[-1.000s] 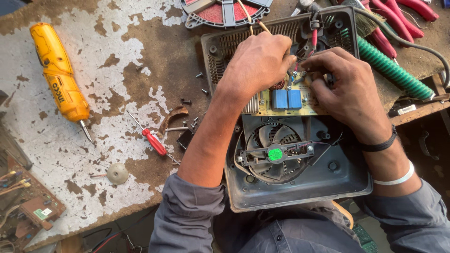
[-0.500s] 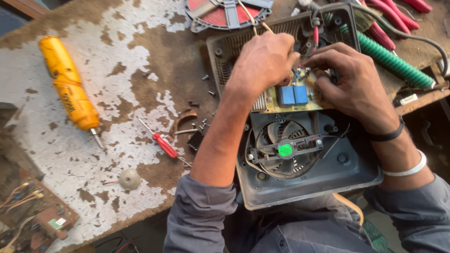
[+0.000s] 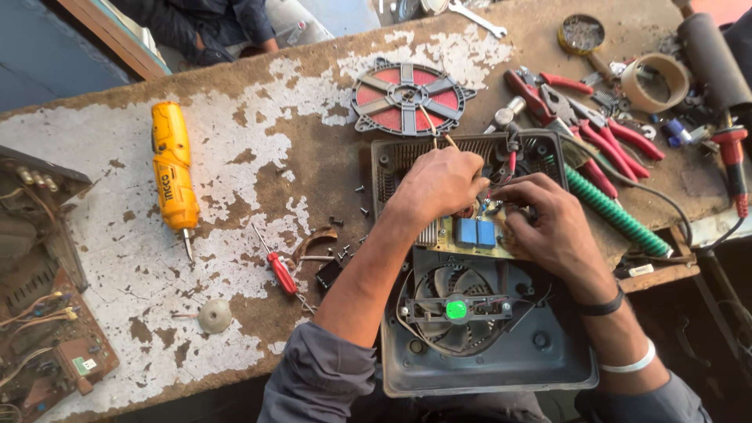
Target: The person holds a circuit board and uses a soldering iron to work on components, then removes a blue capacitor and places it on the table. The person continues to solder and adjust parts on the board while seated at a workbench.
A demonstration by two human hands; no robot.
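Grey plastic forms the opened appliance housing, which lies at the near edge of the worktop with its round fan exposed. Both hands work on the circuit board seated in the housing's far half, just beyond two blue components. The left hand is curled over the board, fingertips pinched down among thin wires; what it grips is hidden. The right hand is clenched on the board's right side, and I cannot tell what it holds. Loose screws lie scattered just left of the housing, near a red-handled screwdriver. A tug from either hand could well tear a thin wire, and a forearm sweep might knock the screws off the edge.
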